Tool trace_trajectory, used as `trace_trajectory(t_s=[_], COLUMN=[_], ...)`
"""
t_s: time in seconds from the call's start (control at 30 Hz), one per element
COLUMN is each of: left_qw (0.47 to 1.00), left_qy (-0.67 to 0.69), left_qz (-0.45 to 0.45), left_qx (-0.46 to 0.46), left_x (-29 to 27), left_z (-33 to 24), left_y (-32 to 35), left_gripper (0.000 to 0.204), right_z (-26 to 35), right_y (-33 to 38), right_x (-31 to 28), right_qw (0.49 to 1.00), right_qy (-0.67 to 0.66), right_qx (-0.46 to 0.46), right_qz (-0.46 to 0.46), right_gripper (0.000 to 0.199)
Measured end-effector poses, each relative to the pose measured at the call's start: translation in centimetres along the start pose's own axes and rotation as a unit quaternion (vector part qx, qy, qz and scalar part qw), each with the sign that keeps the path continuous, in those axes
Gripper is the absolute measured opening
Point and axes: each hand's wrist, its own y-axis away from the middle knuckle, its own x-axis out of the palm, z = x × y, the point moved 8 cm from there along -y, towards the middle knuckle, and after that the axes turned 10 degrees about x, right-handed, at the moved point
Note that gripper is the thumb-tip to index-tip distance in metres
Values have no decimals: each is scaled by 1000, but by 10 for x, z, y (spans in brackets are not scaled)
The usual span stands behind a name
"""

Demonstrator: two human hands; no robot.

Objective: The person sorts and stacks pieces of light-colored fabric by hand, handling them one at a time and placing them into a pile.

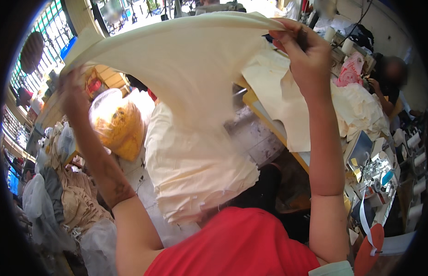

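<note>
A cream fabric piece [177, 50] is stretched wide in the air in front of me, its lower part hanging and blurred. Its right end is pinched between the thumb and fingers of my right hand [306, 48]. At the other end, my left hand [74, 89] is raised and smeared by motion, with the fabric's edge running into its closed fingers. Below the raised piece, a pile of cream fabric [195, 179] lies over my lap. More flat cream fabric pieces [294, 119] rest on the table beside my right forearm.
To the right stand a sewing machine [377, 181] and a crumpled cream fabric heap [361, 110]; another person [391, 83] sits beyond. A clear bag of yellow-orange material [119, 124] is at left, above beige cloth [80, 198] and plastic bags [44, 216].
</note>
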Motion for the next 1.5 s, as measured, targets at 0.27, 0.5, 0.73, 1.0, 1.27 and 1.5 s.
trace_trajectory(t_s=[0.27, 0.5, 0.73, 1.0, 1.27, 1.5], left_qw=[818, 712, 778, 594, 388, 575], left_qy=[394, 326, 374, 631, 722, 605], left_qz=[41, 287, 303, 365, 349, 376], left_qx=[-417, -551, -403, -340, -455, -403], left_x=[-67, -66, 13, 195, 172, 140], left_z=[-78, -193, -262, -469, -506, -488], left_y=[181, 410, 318, 262, 246, 231], left_gripper=[25, 19, 36, 38, 29, 19], right_z=[-71, -183, -167, -208, -200, -210], right_y=[148, 331, 366, 387, 343, 302], right_x=[17, 40, -25, -68, -57, -3], right_qw=[977, 909, 907, 842, 874, 875], right_qy=[188, 268, 307, 324, 348, 421], right_qx=[3, 119, 236, 406, 317, 138], right_qz=[99, 297, 166, 142, 125, 193], right_gripper=[25, 48, 31, 27, 23, 17])
